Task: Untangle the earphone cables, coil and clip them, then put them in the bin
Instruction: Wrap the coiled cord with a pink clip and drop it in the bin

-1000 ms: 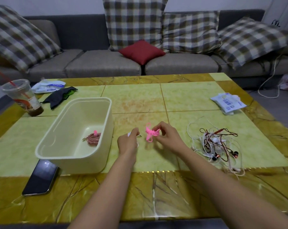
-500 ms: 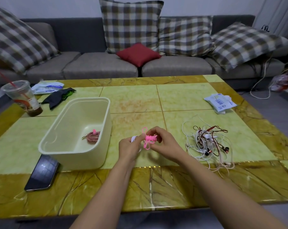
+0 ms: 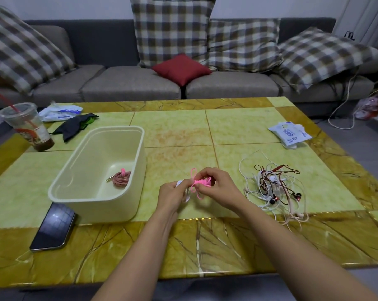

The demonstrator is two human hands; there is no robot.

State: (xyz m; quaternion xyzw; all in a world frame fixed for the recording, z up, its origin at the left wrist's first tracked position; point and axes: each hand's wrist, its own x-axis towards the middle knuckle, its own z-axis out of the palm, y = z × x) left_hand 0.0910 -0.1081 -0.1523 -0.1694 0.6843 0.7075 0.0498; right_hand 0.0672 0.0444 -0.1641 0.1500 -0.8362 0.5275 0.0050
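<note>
My left hand (image 3: pixel 172 195) is closed around a small coil of white earphone cable (image 3: pixel 187 191) above the table's front middle. My right hand (image 3: pixel 218 187) pinches a bunch of pink clip ties (image 3: pixel 200 184) right against that coil. The cream bin (image 3: pixel 75 192) stands to the left; inside it lies a coiled pinkish cable (image 3: pixel 121 180) bound with a pink tie. To the right rests a tangled heap of white, dark red and beige earphones (image 3: pixel 272 187).
A black phone (image 3: pixel 53 228) lies at the bin's front left corner. A plastic cup with a straw (image 3: pixel 28 127), a black cloth (image 3: pixel 75 126) and a white packet (image 3: pixel 61 111) sit at the back left. Another white packet (image 3: pixel 290 133) lies back right. The sofa stands behind the table.
My hands have drawn together, so the pink ties now touch the white coil. The view has shifted slightly, with the hands nearer the table's front edge.
</note>
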